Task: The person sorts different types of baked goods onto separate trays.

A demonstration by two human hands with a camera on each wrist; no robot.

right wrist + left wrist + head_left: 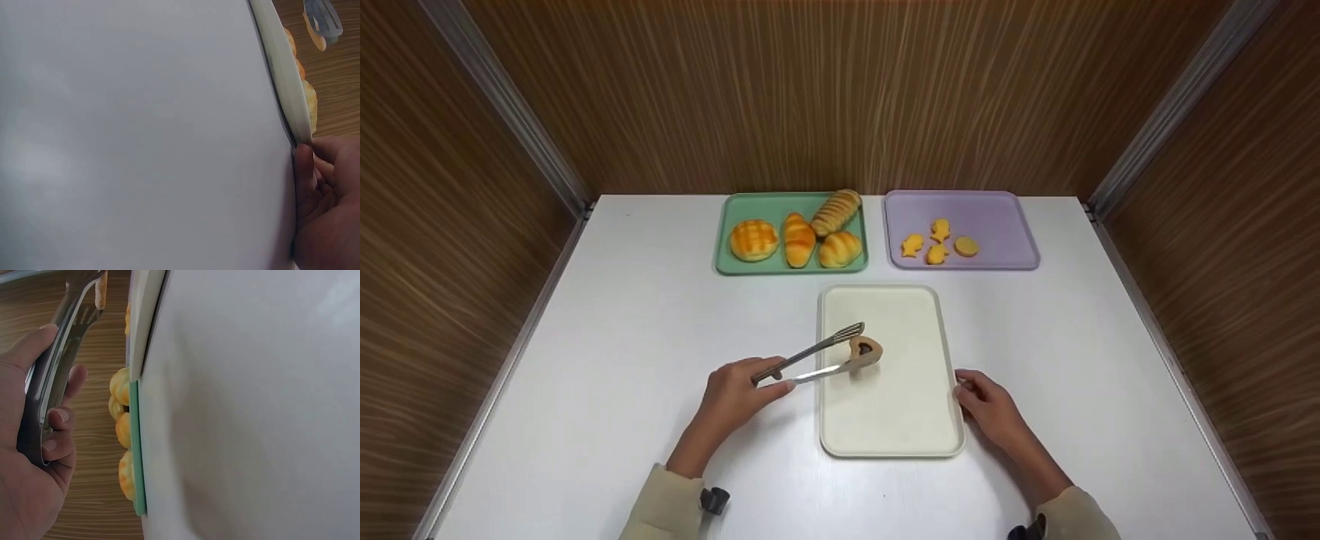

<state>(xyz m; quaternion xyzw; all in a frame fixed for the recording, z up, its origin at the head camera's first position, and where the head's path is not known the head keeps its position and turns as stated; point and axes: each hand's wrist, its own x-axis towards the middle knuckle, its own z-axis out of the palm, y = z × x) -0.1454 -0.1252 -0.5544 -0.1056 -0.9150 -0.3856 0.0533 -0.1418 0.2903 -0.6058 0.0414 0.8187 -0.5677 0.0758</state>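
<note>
My left hand [739,390] grips a pair of metal tongs [810,350], thumb on one arm and fingers round the other. Between the tong ends is a small tan cookie [875,346] with a dark centre, above the cream tray [892,420]. The left wrist view shows the cookie [101,291] edge-on by the slotted tong end. My right hand [994,409] is at the tray's right edge. In the right wrist view, its thumb and forefinger pinch the tray's rim [298,107]; the other fingers are partly hidden.
Behind the cream tray, a green tray [727,265] bears several bread rolls [799,240]. To its right, a purple tray [997,217] holds several fish-shaped crackers [912,245] and a round biscuit [966,246]. Wood-grain panels [840,97] enclose the white table [607,360] at back and sides.
</note>
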